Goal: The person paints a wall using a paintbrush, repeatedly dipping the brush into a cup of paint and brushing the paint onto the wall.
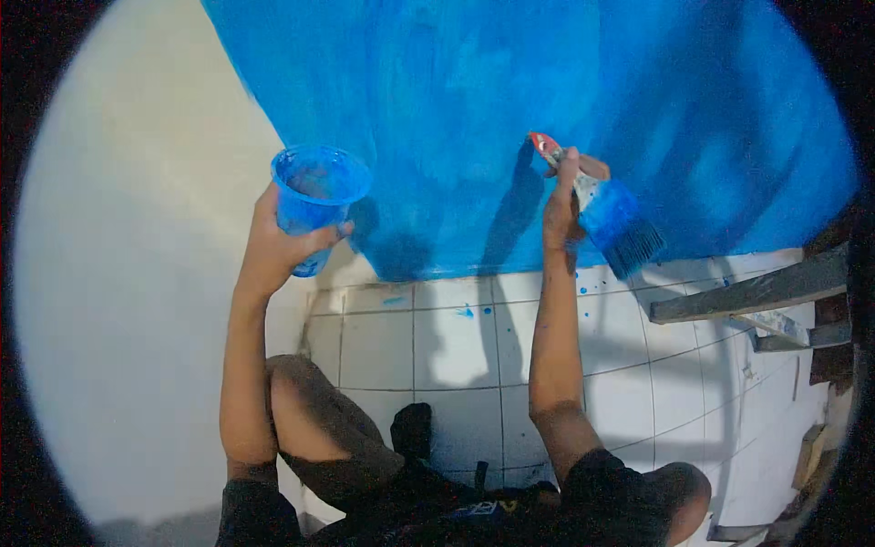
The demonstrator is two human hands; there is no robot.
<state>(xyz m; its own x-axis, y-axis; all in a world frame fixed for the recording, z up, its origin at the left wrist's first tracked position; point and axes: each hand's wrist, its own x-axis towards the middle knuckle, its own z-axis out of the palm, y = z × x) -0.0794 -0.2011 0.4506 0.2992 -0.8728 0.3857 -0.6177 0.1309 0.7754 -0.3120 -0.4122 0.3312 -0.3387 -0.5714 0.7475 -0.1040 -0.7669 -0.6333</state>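
Observation:
My left hand (284,239) is wrapped round a plastic cup (314,211) smeared with blue paint, held with its mouth tilted toward me. Blue coats the cup's rim and inside; how much paint lies in it I cannot tell. My right hand (561,210) grips a wide paintbrush (611,208) by its handle, whose tip is red. Its ferrule is covered in blue and the dark bristles point down to the right. Behind both hands stands a wall painted blue (447,137); whether the brush touches it I cannot tell.
On the left is a pale unpainted wall (137,255) meeting the blue one at a corner. White floor tiles (456,342) carry blue paint drips near the wall's foot. A grey wooden frame (756,294) juts in from the right. My bent knees are close below my forearms.

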